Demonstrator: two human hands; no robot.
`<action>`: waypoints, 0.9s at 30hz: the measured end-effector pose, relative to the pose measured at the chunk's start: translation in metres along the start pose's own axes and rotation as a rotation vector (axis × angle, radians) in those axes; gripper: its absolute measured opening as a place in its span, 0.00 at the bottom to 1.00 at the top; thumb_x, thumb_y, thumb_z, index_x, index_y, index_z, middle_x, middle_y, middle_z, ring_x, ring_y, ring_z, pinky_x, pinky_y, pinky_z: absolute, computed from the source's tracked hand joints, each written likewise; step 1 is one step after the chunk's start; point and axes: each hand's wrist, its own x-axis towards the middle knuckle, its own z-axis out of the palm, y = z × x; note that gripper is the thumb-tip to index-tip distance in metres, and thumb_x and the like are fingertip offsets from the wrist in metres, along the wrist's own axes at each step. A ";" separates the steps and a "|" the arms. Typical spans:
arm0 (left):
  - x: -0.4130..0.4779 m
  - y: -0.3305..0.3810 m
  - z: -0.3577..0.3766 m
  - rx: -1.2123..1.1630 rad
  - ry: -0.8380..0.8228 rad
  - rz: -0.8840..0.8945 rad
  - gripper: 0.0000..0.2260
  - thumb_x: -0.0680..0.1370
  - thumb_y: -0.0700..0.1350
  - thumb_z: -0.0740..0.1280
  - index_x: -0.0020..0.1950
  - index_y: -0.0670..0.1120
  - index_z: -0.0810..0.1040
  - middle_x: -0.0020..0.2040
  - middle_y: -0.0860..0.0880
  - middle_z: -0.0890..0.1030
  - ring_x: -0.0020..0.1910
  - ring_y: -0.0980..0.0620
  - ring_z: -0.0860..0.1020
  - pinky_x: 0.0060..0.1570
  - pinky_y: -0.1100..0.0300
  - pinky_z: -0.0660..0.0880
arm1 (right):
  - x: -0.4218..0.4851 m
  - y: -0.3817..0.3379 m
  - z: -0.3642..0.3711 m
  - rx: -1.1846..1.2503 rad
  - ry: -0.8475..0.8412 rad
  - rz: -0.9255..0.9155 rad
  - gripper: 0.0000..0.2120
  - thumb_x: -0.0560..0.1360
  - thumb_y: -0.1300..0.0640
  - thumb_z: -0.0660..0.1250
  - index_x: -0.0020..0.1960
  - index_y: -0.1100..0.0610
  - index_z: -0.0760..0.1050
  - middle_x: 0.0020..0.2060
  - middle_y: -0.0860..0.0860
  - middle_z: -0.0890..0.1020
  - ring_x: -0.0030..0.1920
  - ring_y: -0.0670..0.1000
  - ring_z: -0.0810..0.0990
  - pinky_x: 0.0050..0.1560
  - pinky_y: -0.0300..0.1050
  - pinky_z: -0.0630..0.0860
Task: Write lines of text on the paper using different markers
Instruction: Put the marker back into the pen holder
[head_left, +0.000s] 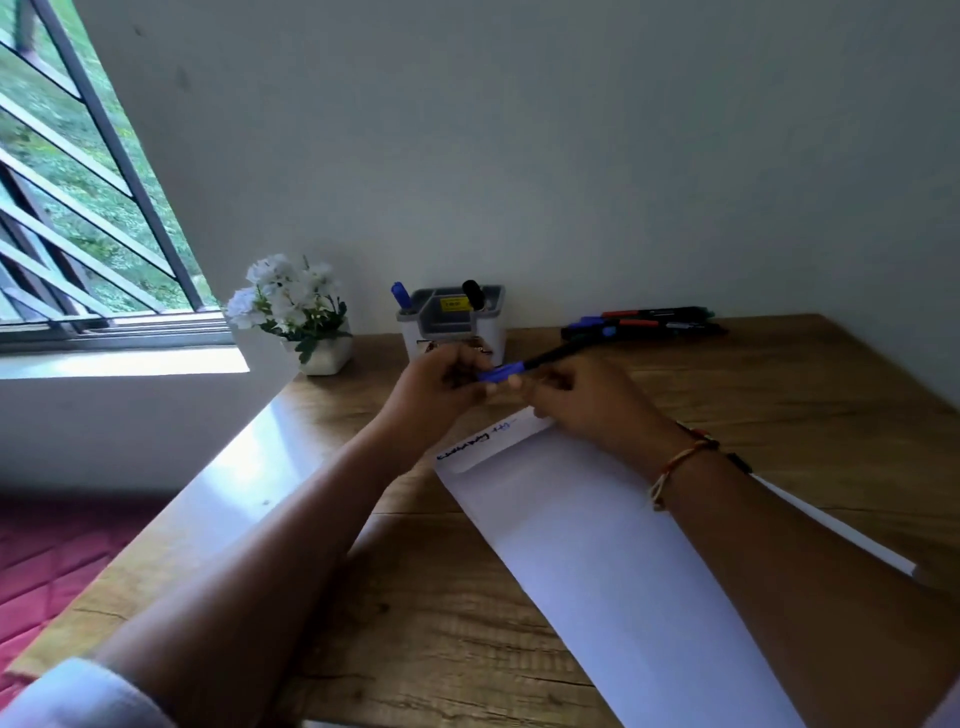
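Note:
A white sheet of paper lies slanted on the wooden desk, with one short line of black and blue writing near its far edge. Above that edge both hands meet on a blue marker with a black barrel. My left hand pinches its blue cap end. My right hand grips the barrel just right of the cap. The marker points up and to the right. Whether the cap is on or coming off is unclear.
A grey pen holder with a blue and a black marker stands at the wall behind the hands. Several more markers lie at the back right. A pot of white flowers sits back left, beside the window.

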 end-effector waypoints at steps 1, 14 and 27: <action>-0.001 0.000 0.000 -0.059 -0.032 0.008 0.11 0.73 0.35 0.74 0.48 0.50 0.80 0.52 0.44 0.83 0.54 0.45 0.82 0.56 0.52 0.79 | -0.001 -0.002 0.001 0.099 -0.020 0.012 0.16 0.73 0.38 0.71 0.50 0.49 0.83 0.41 0.48 0.86 0.41 0.44 0.85 0.35 0.35 0.76; -0.006 0.011 0.003 -0.278 -0.263 -0.008 0.14 0.75 0.44 0.71 0.59 0.42 0.80 0.54 0.42 0.84 0.54 0.45 0.83 0.54 0.54 0.80 | -0.008 -0.015 0.001 0.587 -0.041 0.083 0.24 0.68 0.37 0.70 0.52 0.54 0.82 0.44 0.54 0.88 0.45 0.51 0.88 0.37 0.39 0.81; 0.002 -0.003 -0.009 -0.467 -0.318 -0.102 0.14 0.76 0.48 0.69 0.59 0.44 0.82 0.56 0.40 0.83 0.56 0.45 0.82 0.55 0.54 0.80 | -0.009 -0.018 0.004 0.858 -0.231 0.146 0.13 0.85 0.55 0.58 0.58 0.60 0.78 0.49 0.60 0.87 0.50 0.56 0.87 0.42 0.43 0.84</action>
